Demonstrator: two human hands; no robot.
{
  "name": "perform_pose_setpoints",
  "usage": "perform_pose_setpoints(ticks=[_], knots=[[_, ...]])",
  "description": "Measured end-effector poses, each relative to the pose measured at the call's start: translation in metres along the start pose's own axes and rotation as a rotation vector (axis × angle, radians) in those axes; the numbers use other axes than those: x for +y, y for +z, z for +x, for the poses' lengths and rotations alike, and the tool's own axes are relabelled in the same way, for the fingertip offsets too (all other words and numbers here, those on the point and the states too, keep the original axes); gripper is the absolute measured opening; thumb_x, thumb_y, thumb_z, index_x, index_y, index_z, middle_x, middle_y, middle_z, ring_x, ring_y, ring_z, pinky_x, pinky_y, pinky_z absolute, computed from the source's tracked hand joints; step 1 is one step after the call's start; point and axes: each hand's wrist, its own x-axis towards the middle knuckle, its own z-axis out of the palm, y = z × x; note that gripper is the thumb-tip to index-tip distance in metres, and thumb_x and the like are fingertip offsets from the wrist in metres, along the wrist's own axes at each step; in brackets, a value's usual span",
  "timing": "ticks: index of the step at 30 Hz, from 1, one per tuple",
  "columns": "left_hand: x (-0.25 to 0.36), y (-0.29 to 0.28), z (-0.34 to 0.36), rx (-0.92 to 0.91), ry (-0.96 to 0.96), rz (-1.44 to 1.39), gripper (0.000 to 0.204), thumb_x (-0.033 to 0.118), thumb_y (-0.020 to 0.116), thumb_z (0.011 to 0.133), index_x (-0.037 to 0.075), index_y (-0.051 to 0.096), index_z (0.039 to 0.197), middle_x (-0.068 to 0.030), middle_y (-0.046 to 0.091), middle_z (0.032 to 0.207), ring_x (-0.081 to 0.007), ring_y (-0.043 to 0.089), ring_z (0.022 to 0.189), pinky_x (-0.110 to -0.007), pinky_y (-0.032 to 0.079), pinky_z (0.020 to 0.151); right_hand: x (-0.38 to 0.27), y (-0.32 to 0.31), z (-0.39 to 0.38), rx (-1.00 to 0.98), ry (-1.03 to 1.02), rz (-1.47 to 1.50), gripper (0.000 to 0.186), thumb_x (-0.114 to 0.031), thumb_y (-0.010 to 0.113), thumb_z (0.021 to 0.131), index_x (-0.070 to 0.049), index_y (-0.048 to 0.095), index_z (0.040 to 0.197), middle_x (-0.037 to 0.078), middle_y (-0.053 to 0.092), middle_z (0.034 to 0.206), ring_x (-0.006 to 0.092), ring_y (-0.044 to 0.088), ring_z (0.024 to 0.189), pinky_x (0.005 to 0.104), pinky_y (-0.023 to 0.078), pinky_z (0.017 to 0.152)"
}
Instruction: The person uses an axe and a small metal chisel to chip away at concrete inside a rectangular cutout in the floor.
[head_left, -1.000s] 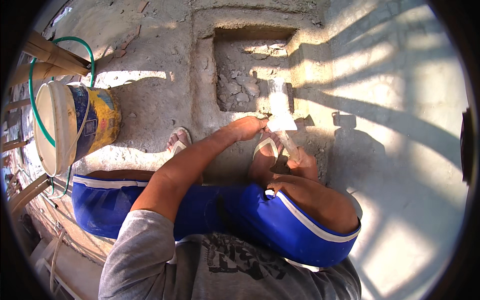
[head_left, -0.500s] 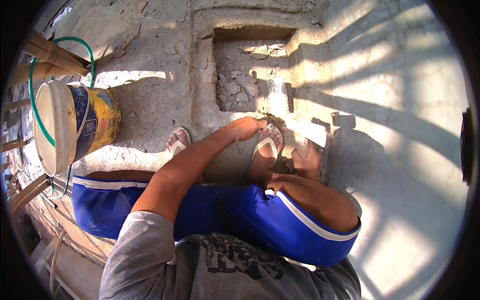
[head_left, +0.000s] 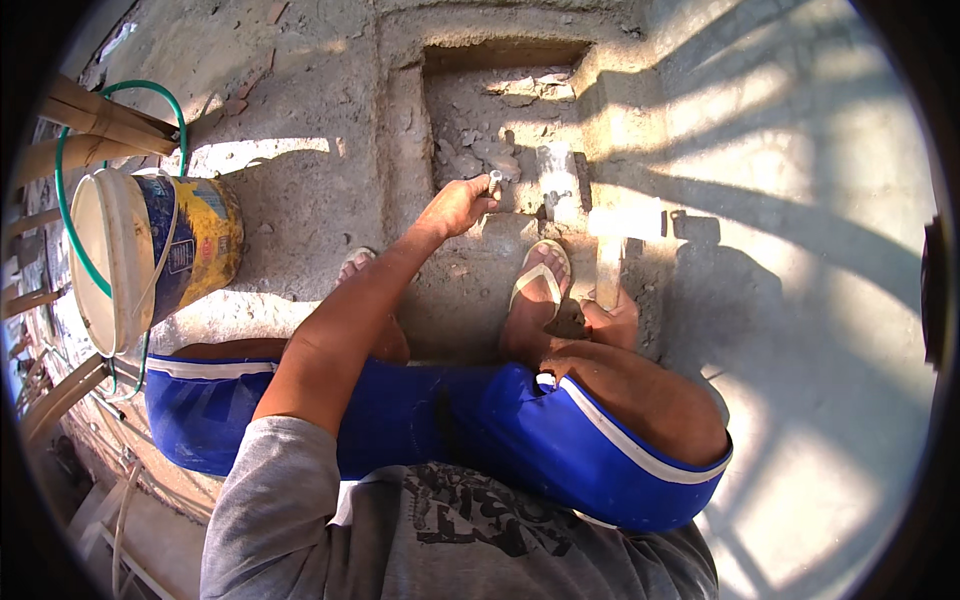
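Closest to the bottom of the frame sits the person's grey shirt (head_left: 420, 530) and blue shorts (head_left: 560, 440), knees bent in a squat. Just above, at centre right, the right hand (head_left: 612, 322) is clenched around the wooden handle of a hammer (head_left: 612, 250); the handle runs straight up the frame and its pale head lies crosswise in the sun, near the rim of the pit. A sandalled foot (head_left: 538, 290) rests just left of that hand, touching the concrete floor (head_left: 800, 330).

Further up, the left arm stretches toward the upper middle of the frame, where the left hand (head_left: 455, 205) is closed on a short metal chisel (head_left: 494, 183). The chisel stands nearly upright, its top showing above the fingers, its tip hidden down among the rubble of the square recess (head_left: 500, 120) cut in the floor. So the chisel lies up and to the left of the hammer head, fairly near it, and the left hand alone is on it.

Farthest off, at the left edge, a blue and yellow bucket (head_left: 160, 255) lies tipped beside a green hose (head_left: 100, 95)
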Motion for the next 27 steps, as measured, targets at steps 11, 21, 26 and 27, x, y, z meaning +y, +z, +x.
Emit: perform_pose_setpoints(ticks=[11,21,26,27], knots=[[0.012,0.039,-0.009,-0.072,0.107,-0.047,0.016,0.010,0.071,0.093,0.006,0.065,0.107,-0.0092,0.072,0.093,-0.0197,0.067,0.084,-0.036,0.053,0.080,0.024,-0.004,-0.001,-0.068,-0.032,-0.015,0.018,-0.004,0.072,0.083,-0.003,0.067,0.100,0.001,0.061,0.071,0.0085,0.054,0.058,0.0279,0.042,0.051],[-0.001,0.059,-0.020,0.013,0.332,-0.020,0.017,0.013,0.072,0.089,0.007,0.065,0.103,-0.0112,0.071,0.095,-0.0366,0.068,0.089,-0.041,0.053,0.078,-0.009,-0.002,-0.003,-0.156,-0.036,-0.103,0.021,-0.007,0.074,0.084,0.002,0.067,0.102,0.006,0.069,0.081,0.0118,0.060,0.067,0.0311,0.048,0.059],[-0.006,0.066,-0.024,0.030,0.453,0.171,0.015,0.018,0.073,0.090,0.006,0.065,0.095,-0.0119,0.070,0.094,-0.0346,0.066,0.087,-0.041,0.053,0.075,-0.055,-0.014,0.004,-0.238,-0.117,-0.058,0.024,-0.008,0.075,0.084,0.001,0.068,0.106,0.005,0.070,0.084,0.0106,0.062,0.075,0.0314,0.050,0.067],[-0.001,0.066,-0.023,-0.018,0.400,0.178,0.015,0.019,0.072,0.090,0.006,0.065,0.093,-0.0124,0.069,0.093,-0.0367,0.065,0.088,-0.041,0.053,0.075,-0.072,-0.022,0.001,-0.159,-0.207,-0.164,0.025,-0.009,0.076,0.085,0.001,0.068,0.106,0.005,0.070,0.086,0.0104,0.062,0.078,0.0315,0.051,0.069]])
